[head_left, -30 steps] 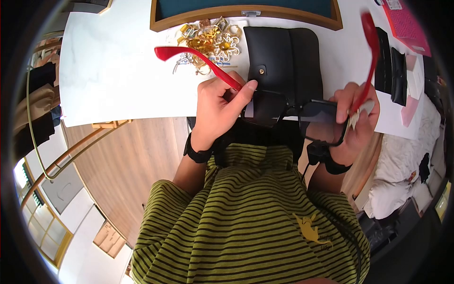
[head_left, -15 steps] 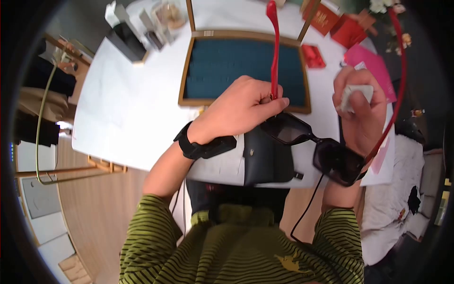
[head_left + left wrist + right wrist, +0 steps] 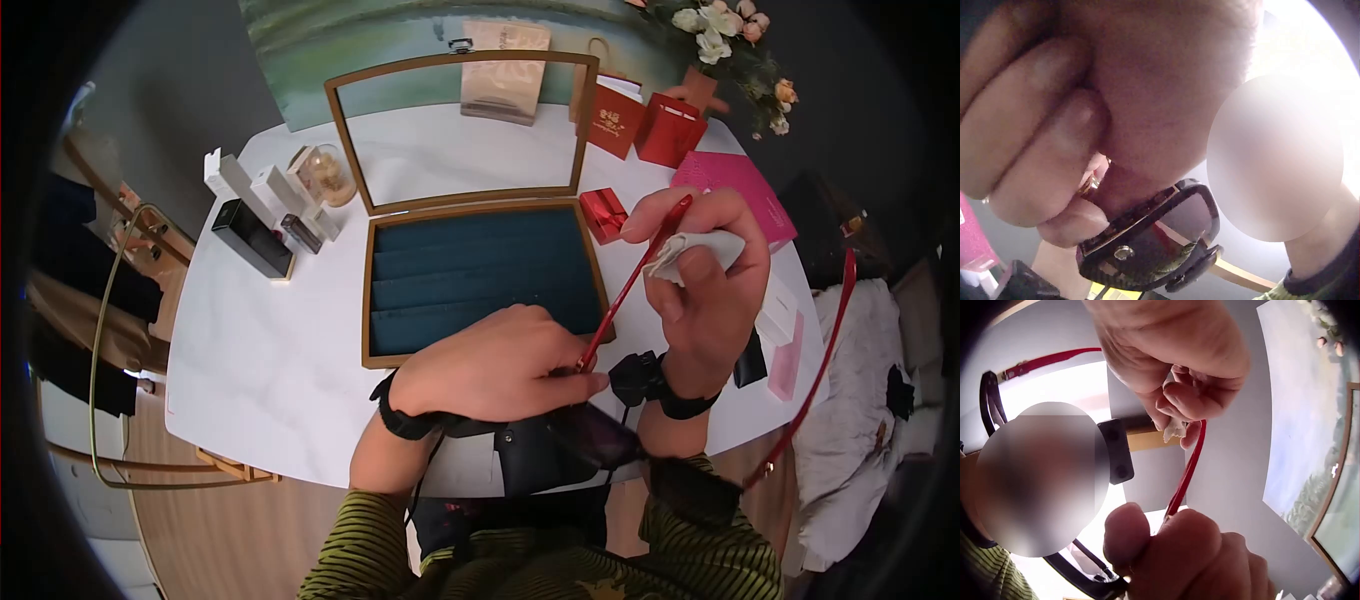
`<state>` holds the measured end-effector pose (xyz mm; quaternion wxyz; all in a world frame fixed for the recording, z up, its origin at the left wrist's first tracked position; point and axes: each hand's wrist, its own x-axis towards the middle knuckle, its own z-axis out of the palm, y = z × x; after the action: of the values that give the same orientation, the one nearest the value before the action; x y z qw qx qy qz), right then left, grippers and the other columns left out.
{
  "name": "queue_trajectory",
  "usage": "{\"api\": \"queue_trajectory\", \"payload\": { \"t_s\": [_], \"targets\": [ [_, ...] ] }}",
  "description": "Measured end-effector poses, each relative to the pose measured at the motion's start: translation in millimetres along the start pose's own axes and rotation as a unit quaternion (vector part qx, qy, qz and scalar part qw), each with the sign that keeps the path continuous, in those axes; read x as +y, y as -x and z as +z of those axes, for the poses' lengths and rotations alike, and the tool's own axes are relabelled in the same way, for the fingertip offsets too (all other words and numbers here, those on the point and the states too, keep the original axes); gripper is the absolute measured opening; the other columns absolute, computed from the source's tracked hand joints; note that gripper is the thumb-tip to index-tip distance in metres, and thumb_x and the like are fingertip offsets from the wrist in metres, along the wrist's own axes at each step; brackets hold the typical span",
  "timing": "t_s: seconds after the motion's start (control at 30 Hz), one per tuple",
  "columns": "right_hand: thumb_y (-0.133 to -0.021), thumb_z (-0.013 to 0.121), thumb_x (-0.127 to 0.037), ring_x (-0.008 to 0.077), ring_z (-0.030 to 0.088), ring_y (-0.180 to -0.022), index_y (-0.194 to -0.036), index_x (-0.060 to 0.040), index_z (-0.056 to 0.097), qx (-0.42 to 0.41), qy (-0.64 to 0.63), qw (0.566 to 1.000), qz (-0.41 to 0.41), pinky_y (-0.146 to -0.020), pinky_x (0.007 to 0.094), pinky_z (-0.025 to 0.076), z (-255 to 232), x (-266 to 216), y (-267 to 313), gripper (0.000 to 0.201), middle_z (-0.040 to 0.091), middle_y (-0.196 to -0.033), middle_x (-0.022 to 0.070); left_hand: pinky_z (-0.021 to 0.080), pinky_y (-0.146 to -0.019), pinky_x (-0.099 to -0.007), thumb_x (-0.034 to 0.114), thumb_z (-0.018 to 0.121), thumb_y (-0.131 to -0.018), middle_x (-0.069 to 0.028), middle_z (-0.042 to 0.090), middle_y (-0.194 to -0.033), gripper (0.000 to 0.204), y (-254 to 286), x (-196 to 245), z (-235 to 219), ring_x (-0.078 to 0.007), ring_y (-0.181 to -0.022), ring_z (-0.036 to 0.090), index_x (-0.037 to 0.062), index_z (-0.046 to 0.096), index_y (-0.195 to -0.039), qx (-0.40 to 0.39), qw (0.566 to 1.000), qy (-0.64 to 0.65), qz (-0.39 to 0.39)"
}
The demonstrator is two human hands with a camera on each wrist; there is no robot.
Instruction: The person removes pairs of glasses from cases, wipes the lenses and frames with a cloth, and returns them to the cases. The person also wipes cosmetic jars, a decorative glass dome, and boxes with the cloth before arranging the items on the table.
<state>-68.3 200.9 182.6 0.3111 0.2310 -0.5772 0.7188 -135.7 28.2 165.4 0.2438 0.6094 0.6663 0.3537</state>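
Sunglasses with dark lenses and red temples are held over the table's front edge. My left hand pinches them at the hinge of one temple; the left wrist view shows a lens just below the fingers. Up at that temple's tip, my right hand grips a folded pale cloth, fingers curled against the red tip. In the right wrist view the cloth pokes out beside the temple. The other temple extends to the right. Beneath the glasses lies a black pouch.
An open wooden case with a dark teal lining stands mid-table, its glass lid raised. Small boxes are at the left. Red bags, a small red box and a pink box are at the right.
The head view has tilted up towards the table's back. My right hand has moved from near the far lens to the tip of the temple that my left hand holds at its hinge.
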Motion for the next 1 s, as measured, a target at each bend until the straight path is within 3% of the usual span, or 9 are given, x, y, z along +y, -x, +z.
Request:
{"api": "queue_trajectory", "payload": {
  "t_s": [0.1,0.23,0.37,0.43,0.57,0.67,0.73,0.83,1.0],
  "targets": [
    [-0.085,0.065,-0.011,0.0018,0.041,-0.043,-0.089,-0.0001,0.052,0.016,-0.016,1.000,-0.018,-0.040,0.0151,0.034,-1.6,-1.7,1.6,0.017,0.064,-0.090,0.0263,0.036,-0.047,-0.0349,0.019,0.061,-0.087,-0.0108,0.049,-0.053,0.023,-0.8,2.7,1.1,-0.0271,-0.048,0.049,0.0019,0.058,-0.072,0.000,1.000,0.015,0.021],
    [-0.086,0.061,-0.008,0.0038,0.041,-0.043,-0.090,-0.0003,0.045,0.028,-0.040,0.999,-0.022,-0.039,0.0153,0.035,3.4,0.6,3.6,0.019,0.061,-0.090,0.0284,0.035,-0.048,-0.0299,0.015,0.065,-0.085,-0.0049,0.052,-0.060,0.016,-0.5,12.3,7.6,-0.0167,-0.051,0.049,0.0023,0.057,-0.078,0.113,0.986,0.122,0.019],
    [-0.086,0.055,-0.004,0.0050,0.041,-0.043,-0.087,-0.0009,0.040,0.034,-0.028,0.999,-0.014,-0.038,0.0155,0.037,6.2,-3.4,2.0,0.015,0.059,-0.091,0.0308,0.032,-0.049,-0.0268,0.015,0.066,-0.085,-0.0028,0.046,-0.058,0.020,7.9,17.7,3.5,-0.0141,-0.052,0.041,0.0028,0.053,-0.076,0.100,0.972,0.214,-0.003],
    [-0.086,0.052,-0.006,0.0080,0.046,-0.044,-0.088,-0.0010,0.039,0.014,-0.005,1.000,-0.011,-0.037,0.0166,0.037,2.9,-5.8,0.2,0.014,0.059,-0.092,0.0313,0.032,-0.050,-0.0267,0.015,0.063,-0.087,-0.0018,0.043,-0.060,0.021,9.4,19.4,2.9,-0.0124,-0.054,0.038,0.0027,0.051,-0.076,0.094,0.971,0.222,-0.004],
    [-0.088,0.049,-0.013,0.0164,0.059,-0.050,-0.087,-0.0012,0.039,0.094,0.028,0.995,0.007,-0.035,0.0198,0.037,4.1,-9.9,-1.2,0.016,0.060,-0.094,0.0299,0.033,-0.052,-0.0271,0.016,0.056,-0.091,-0.0009,0.043,-0.061,0.019,13.3,24.3,5.1,-0.0112,-0.056,0.039,0.0003,0.054,-0.082,0.136,0.956,0.259,0.011],
    [-0.090,0.050,-0.014,0.0130,0.054,-0.049,-0.094,0.0016,0.043,0.076,0.004,0.997,0.004,-0.036,0.0199,0.036,2.1,-9.6,-0.4,0.017,0.059,-0.084,0.0212,0.033,-0.053,-0.0268,0.018,0.053,-0.093,-0.0001,0.043,-0.062,0.020,14.7,27.1,4.5,-0.0107,-0.056,0.038,-0.0012,0.056,-0.086,0.136,0.948,0.287,-0.015],
    [-0.092,0.047,-0.014,0.0072,0.043,-0.047,-0.105,0.0045,0.045,0.116,-0.032,0.992,0.035,-0.038,0.0188,0.031,6.0,-9.2,1.2,0.022,0.051,-0.072,0.0092,0.033,-0.053,-0.0263,0.018,0.053,-0.093,0.0003,0.042,-0.062,0.021,13.7,26.6,4.9,-0.0103,-0.057,0.038,-0.0017,0.057,-0.087,0.129,0.945,0.299,-0.025],
    [-0.095,0.045,-0.014,0.0034,0.032,-0.047,-0.110,0.0057,0.046,0.113,-0.063,0.990,0.054,-0.041,0.0180,0.024,10.1,-11.8,0.0,0.025,0.042,-0.067,0.0020,0.032,-0.053,-0.0254,0.019,0.052,-0.093,0.0011,0.042,-0.062,0.022,8.7,24.0,4.5,-0.0093,-0.057,0.038,-0.0016,0.057,-0.087,0.112,0.944,0.306,-0.041],
    [-0.097,0.047,-0.020,0.0020,0.031,-0.047,-0.098,0.0058,0.051,0.052,-0.023,0.998,0.019,-0.042,0.0180,0.022,2.2,2.3,1.3,0.026,0.041,-0.060,-0.0001,0.030,-0.052,-0.0256,0.014,0.058,-0.089,0.0004,0.041,-0.060,0.017,2.8,18.3,6.8,-0.0102,-0.056,0.037,-0.0011,0.056,-0.081,0.137,0.927,0.346,-0.040]
  ]
}}
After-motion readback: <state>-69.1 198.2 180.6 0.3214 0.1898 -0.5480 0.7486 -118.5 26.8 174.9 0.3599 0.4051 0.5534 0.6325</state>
